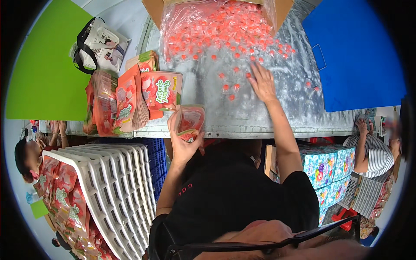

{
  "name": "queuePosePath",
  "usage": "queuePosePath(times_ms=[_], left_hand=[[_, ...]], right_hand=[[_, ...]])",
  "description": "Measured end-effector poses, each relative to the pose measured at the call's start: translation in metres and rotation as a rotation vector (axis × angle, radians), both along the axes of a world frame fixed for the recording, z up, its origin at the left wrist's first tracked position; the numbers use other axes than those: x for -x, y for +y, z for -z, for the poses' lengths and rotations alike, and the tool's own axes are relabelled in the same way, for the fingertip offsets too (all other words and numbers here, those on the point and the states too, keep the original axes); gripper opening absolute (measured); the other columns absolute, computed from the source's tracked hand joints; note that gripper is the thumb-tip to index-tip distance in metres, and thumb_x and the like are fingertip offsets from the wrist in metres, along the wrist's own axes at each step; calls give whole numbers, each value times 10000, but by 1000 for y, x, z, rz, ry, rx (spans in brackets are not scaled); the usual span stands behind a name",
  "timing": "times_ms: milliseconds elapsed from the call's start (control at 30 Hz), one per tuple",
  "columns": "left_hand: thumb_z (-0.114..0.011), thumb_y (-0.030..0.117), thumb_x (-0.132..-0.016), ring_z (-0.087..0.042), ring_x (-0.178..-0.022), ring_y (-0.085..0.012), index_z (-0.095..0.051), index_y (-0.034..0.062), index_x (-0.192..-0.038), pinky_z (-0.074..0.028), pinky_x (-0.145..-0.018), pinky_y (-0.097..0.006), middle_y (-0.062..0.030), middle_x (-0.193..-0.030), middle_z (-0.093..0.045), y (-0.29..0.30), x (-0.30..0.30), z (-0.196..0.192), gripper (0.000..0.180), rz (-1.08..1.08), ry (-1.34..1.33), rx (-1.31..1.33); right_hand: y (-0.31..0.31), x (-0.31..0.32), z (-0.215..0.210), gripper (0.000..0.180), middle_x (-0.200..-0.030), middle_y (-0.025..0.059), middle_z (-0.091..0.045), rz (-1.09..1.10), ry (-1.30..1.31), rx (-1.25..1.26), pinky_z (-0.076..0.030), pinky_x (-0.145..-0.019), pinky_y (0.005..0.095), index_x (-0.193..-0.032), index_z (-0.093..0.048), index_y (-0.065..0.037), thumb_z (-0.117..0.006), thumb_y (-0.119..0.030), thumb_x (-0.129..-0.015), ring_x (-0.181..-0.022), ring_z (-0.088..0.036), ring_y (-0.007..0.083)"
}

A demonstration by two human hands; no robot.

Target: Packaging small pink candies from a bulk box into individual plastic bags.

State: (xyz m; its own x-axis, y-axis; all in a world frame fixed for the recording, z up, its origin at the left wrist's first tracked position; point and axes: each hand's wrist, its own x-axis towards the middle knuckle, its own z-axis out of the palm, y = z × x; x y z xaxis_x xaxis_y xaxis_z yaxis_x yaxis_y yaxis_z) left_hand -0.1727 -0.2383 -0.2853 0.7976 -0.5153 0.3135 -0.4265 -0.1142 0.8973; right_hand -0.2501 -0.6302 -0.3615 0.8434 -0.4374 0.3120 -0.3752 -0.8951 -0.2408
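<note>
Displaying bold green-and-white lettering, turned sideways, on the flat pink pouch (161, 93) on the tabletop (234, 123), with a small yellow mark near one edge. Repeating similar lettering on the fanned pouches (129, 102) beside it and on the filled pouches (60, 195) at lower left. Carrying small dark characters on the white bag (104, 45). Showing red letters on the black shirt (225, 186). Bearing print too small to make out on the turquoise cartons (318, 167).
</note>
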Motion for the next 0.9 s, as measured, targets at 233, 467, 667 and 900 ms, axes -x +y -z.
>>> queuePosePath(times_ms=[233, 467, 667, 900], left_hand=[[-856, 11, -641, -428, -1364, -342, -385, -21, -1488, -366, -1159, -431, -201, -1452, -404, -4, 0, -3, 969, 7, -24, 23], [-866, 25, -633, -424, -1367, -343, -396, -17, -1484, -362, -1161, -435, -201, -1447, -411, 1, -2, -3, 973, -16, -28, 2], [-858, 25, -626, -419, -1370, -353, -402, -17, -1485, -363, -1163, -437, -202, -1448, -418, -9, 0, -8, 973, -6, -40, 9], [-836, -1, -633, -433, -1350, -379, -412, 13, -1485, -387, -1142, -447, -210, -1429, -434, -17, -2, -20, 952, 10, -103, 1]], right_hand=[[27, -25, -22, 593, -1609, 71, -385, -188, -37, 101, -158, -1255, 550, -1529, -468, -191, -589, -421, -996, -1487, -333, 338], [31, -27, 12, 611, -1577, 79, -411, -278, -85, -320, -173, -1241, 594, -1503, -494, -187, -656, -404, -956, -1480, -324, 347], [86, -46, -11, 571, -1522, 72, -456, -341, -22, -45, -284, -1159, 630, -1442, -553, -205, -704, -390, -923, -1422, -378, 332], [82, -40, 12, 288, -1165, 35, -642, -406, -154, -65, -489, -907, 445, -1135, -688, -148, -762, -277, -888, -1029, -587, 257]])
